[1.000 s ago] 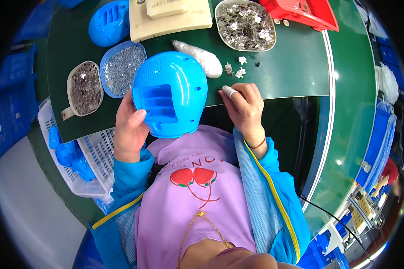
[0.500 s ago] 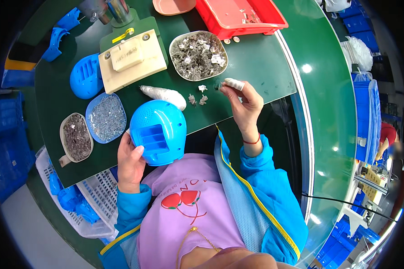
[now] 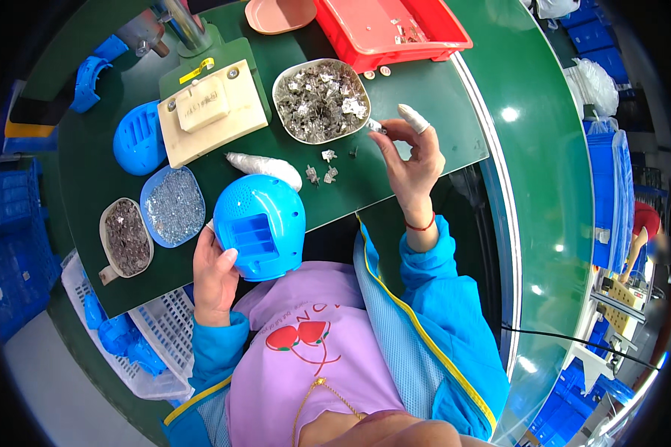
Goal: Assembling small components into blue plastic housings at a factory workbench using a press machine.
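Note:
My left hand (image 3: 215, 279) holds a rounded blue plastic housing (image 3: 274, 212) by its left side, thumb at the edge of a slotted recess like a battery compartment. My right hand (image 3: 417, 160), a white covering on one finger, pinches a small shiny metal piece (image 3: 377, 127) between thumb and finger, just right of a bowl (image 3: 285, 128) heaped with similar metal pieces. Several small pieces lie loose below the bowl, among them a silvery clip-like piece (image 3: 329, 156). A white tapered wrapped object (image 3: 265, 167) lies behind the housing.
A cream block fixture (image 3: 250, 119) stands under a metal press, beside another blue housing (image 3: 138, 141). Left are a blue dish (image 3: 175, 244) of tiny shiny parts and a beige dish (image 3: 150, 242) of darker ones. A red bin (image 3: 410, 56) stands far; a white crate (image 3: 168, 328) is lower left.
My right hand has shifted slightly right, its covered finger now raised, and a metal piece shows in its pinch. A small dark piece shows on the table. The left hand still holds the housing.

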Available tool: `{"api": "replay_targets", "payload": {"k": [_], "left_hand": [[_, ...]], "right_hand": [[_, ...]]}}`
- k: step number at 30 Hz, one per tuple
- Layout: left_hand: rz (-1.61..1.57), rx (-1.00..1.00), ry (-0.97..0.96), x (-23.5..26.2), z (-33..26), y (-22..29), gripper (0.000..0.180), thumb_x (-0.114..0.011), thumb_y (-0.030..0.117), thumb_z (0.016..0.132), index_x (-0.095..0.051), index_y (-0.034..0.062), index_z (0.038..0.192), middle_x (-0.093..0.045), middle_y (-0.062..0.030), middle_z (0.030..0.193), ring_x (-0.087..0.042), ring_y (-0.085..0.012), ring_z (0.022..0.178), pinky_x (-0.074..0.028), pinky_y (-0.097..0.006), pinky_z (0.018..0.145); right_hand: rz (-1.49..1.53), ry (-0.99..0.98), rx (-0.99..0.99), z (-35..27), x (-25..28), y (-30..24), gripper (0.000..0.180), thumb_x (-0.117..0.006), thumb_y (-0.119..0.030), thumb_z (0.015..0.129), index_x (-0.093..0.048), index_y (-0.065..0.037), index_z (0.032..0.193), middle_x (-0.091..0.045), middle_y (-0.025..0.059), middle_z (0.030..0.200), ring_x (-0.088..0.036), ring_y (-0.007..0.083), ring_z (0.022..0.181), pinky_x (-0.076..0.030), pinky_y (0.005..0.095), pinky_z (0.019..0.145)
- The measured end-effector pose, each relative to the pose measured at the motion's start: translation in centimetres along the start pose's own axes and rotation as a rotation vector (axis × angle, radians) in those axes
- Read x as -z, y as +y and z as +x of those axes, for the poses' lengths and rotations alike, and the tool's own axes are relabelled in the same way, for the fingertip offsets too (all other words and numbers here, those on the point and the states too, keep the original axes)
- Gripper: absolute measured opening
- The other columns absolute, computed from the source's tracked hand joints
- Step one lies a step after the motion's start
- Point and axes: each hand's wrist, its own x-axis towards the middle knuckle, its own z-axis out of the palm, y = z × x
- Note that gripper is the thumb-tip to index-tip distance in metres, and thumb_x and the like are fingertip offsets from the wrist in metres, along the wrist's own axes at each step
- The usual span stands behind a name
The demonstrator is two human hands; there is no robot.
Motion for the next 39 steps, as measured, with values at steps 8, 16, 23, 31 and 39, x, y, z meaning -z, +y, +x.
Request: {"api": "replay_targets", "payload": {"k": [8, 16, 23, 31, 39], "left_hand": [[0.052, -0.06, -0.043, 0.7, -0.2, -0.6, 0.077, -0.065, 0.015, 0.083, -0.029, -0.0078, 0.147, -0.047, -0.0199, 0.139, -0.048, -0.0307, 0.13, -0.039, -0.045, 0.11], [0.047, -0.077, -0.052, 1.2, -0.3, -0.3, 0.075, -0.065, 0.015, 0.082, -0.031, -0.0068, 0.146, -0.048, -0.0188, 0.138, -0.05, -0.0292, 0.127, -0.041, -0.043, 0.109], [0.035, -0.08, -0.045, 1.4, -0.5, -0.3, 0.076, -0.066, 0.015, 0.082, -0.031, -0.0064, 0.145, -0.049, -0.0182, 0.136, -0.051, -0.0283, 0.127, -0.042, -0.043, 0.108], [0.051, -0.076, -0.032, 0.9, -0.8, -0.1, 0.08, -0.068, 0.019, 0.081, -0.03, -0.0059, 0.147, -0.048, -0.0176, 0.138, -0.05, -0.0287, 0.128, -0.041, -0.043, 0.109], [-0.054, -0.072, 0.017, 0.6, -0.4, 0.2, 0.08, -0.074, 0.017, 0.078, -0.032, -0.0039, 0.142, -0.049, -0.0169, 0.134, -0.051, -0.0257, 0.126, -0.046, -0.041, 0.106]], "right_hand": [[0.137, 0.015, -0.019, 3.6, -0.8, 0.1, 0.047, -0.08, 0.004, 0.079, -0.06, 0.002, 0.121, -0.073, 0.0108, 0.092, -0.071, 0.0151, 0.083, -0.058, 0.0283, 0.077], [0.135, 0.035, -0.022, 4.7, -1.2, -0.2, 0.042, -0.08, 0.003, 0.079, -0.062, 0.002, 0.118, -0.072, 0.0096, 0.091, -0.071, 0.0143, 0.082, -0.058, 0.0281, 0.076], [-0.064, 0.113, 0.128, 7.1, -2.1, 1.0, 0.041, -0.081, 0.003, 0.077, -0.065, 0.0, 0.114, -0.073, 0.0099, 0.089, -0.072, 0.0145, 0.078, -0.058, 0.0267, 0.073], [-0.267, 0.191, 0.133, 14.5, -2.3, 4.1, 0.043, -0.079, -0.004, 0.079, -0.062, -0.001, 0.119, -0.072, 0.0122, 0.097, -0.072, 0.0224, 0.086, -0.055, 0.0333, 0.081], [-0.155, 0.011, -0.13, 0.6, 0.0, 2.1, 0.016, -0.074, 0.001, 0.083, -0.07, 0.001, 0.099, -0.069, 0.0087, 0.084, -0.067, 0.0145, 0.07, -0.054, 0.0255, 0.066]]}}
